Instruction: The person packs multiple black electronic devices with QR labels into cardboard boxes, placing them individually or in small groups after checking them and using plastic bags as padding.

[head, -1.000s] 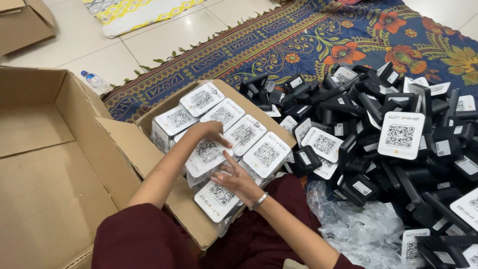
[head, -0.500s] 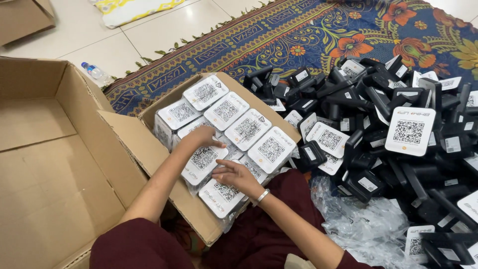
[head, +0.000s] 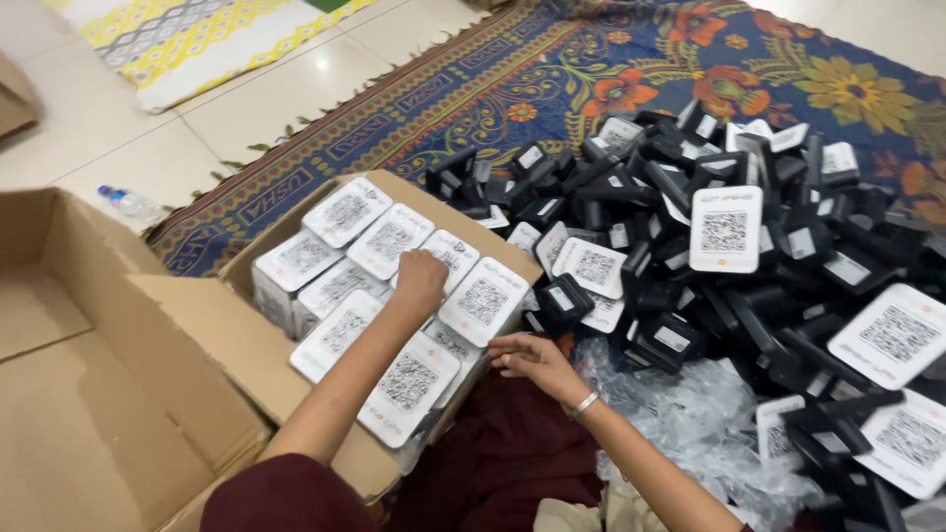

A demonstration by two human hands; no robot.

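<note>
Landmark: the small cardboard box (head: 246, 325) in front of you, packed with white square code-printed plaques (head: 347, 210) lying face up in rows.

Your left hand (head: 422, 279) is inside the box, near its middle, curled knuckles-up and pressing down on the plaques between a plaque on the box's far side (head: 449, 252) and the ones nearer you. Whether the fingers pinch anything underneath, you cannot tell.

Your right hand (head: 530, 357) sits just outside the box's right wall, fingers loosely bent with the tips pointing at the box edge; it holds nothing visible. A metal bangle (head: 585, 403) rings that wrist.

Right of the box and touching it: a big heap of black stands (head: 690, 236) mixed with more white plaques, spread over a patterned blue rug (head: 552, 69). Crumpled clear plastic wrap (head: 690, 414) lies at the heap's near edge, beside your right forearm.

Left of the box: a larger open carton (head: 89, 394). Beyond that, a small water bottle (head: 130, 203) on the tile floor.
</note>
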